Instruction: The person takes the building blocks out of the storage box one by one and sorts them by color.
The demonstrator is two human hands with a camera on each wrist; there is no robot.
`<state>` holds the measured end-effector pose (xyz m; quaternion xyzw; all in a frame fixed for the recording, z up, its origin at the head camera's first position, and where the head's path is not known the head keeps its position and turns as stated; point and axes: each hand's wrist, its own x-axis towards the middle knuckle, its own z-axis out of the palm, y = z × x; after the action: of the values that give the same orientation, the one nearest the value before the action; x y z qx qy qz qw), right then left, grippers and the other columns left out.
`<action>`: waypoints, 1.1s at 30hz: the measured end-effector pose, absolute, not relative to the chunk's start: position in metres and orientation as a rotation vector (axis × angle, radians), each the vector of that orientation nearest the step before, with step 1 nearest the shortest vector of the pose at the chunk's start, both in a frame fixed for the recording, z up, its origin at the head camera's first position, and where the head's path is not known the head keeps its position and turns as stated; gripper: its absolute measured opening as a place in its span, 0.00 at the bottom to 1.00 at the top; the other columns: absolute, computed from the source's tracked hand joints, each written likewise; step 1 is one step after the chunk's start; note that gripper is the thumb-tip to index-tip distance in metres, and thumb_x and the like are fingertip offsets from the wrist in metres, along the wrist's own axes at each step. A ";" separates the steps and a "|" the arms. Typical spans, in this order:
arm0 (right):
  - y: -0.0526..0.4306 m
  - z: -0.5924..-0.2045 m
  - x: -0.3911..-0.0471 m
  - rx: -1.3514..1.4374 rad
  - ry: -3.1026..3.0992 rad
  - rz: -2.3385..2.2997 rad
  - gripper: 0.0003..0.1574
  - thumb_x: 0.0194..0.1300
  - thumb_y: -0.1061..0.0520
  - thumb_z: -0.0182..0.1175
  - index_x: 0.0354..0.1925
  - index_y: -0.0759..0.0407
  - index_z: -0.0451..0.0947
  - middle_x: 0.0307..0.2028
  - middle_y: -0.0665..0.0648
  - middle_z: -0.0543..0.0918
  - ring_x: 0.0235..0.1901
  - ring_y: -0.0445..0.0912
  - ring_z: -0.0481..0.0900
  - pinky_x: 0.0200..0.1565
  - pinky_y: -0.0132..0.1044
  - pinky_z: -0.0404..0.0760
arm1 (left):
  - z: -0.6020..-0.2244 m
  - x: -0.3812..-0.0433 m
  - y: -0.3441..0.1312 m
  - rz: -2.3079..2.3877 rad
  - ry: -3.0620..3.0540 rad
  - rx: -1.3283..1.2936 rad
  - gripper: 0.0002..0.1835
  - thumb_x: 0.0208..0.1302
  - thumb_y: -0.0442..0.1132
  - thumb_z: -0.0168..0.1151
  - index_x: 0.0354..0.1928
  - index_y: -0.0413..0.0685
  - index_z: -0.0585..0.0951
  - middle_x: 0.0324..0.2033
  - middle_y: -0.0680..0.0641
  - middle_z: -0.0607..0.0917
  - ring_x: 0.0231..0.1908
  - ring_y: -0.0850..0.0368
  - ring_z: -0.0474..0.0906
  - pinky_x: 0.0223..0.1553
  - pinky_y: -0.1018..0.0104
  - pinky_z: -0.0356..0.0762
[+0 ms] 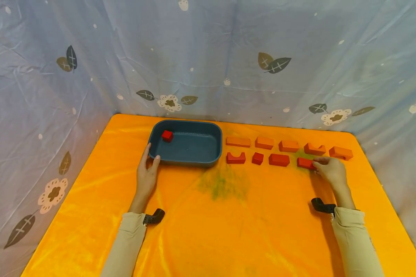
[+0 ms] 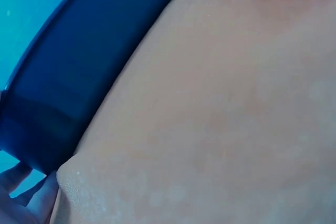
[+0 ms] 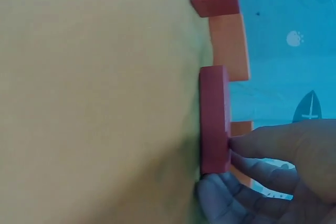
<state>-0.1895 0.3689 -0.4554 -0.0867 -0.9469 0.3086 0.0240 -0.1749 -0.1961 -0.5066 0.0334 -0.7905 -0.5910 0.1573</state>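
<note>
A dark blue rectangular tray (image 1: 185, 163) sits at the back left of the table with a red cube (image 1: 167, 135) inside. Against its front left corner rests my left hand (image 1: 147, 177), thumb at the front rim and fingers along the left side. In the left wrist view, fingertips touch the end of the tray wall (image 2: 89, 51). My right hand (image 1: 331, 172) pinches the right end of a red rectangular block (image 1: 305, 163), the last in the front row. The right wrist view shows thumb and fingers around one end of that red block (image 3: 214, 114).
Left of the held block are a red block (image 1: 279, 160), a small red block (image 1: 257, 158) and a red arch-cut block (image 1: 235, 158). Behind them runs a row of orange blocks (image 1: 238, 142). A patterned curtain (image 1: 225, 57) borders the orange tablecloth (image 1: 208, 231).
</note>
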 end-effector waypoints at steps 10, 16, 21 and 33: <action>0.355 -0.439 -0.196 -0.224 -2.936 0.773 0.25 0.70 0.51 0.56 0.48 0.75 0.81 0.40 0.73 0.84 0.38 0.67 0.77 0.33 0.51 0.74 | -0.506 -0.175 -0.196 -1.688 -2.272 0.101 0.32 0.74 0.45 0.54 0.76 0.62 0.58 0.74 0.55 0.57 0.74 0.58 0.49 0.73 0.55 0.47; 0.325 -0.423 -0.201 -0.150 -2.930 0.810 0.27 0.72 0.50 0.55 0.50 0.74 0.80 0.49 0.76 0.80 0.49 0.71 0.75 0.47 0.62 0.74 | -0.506 -0.175 -0.197 -1.705 -2.260 0.091 0.32 0.74 0.43 0.54 0.76 0.61 0.58 0.74 0.55 0.57 0.74 0.57 0.49 0.73 0.55 0.48; 0.292 -0.414 -0.208 -0.069 -2.908 0.833 0.24 0.71 0.50 0.56 0.50 0.71 0.81 0.49 0.74 0.81 0.35 0.62 0.78 0.36 0.52 0.76 | -0.506 -0.174 -0.197 -1.717 -2.255 0.090 0.32 0.74 0.45 0.54 0.76 0.61 0.58 0.74 0.55 0.57 0.73 0.58 0.50 0.72 0.56 0.49; 0.209 -0.403 -0.232 0.255 -2.901 1.025 0.19 0.71 0.54 0.59 0.52 0.65 0.82 0.46 0.66 0.85 0.37 0.57 0.83 0.33 0.41 0.81 | -0.507 -0.174 -0.197 -1.742 -2.226 0.079 0.31 0.73 0.47 0.55 0.75 0.61 0.60 0.74 0.56 0.59 0.73 0.58 0.52 0.72 0.57 0.51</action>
<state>-0.2317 0.2089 -0.4029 0.0826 -0.9393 0.3319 0.0271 -0.1742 -0.1970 -0.5068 0.0277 -0.7776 -0.6084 0.1562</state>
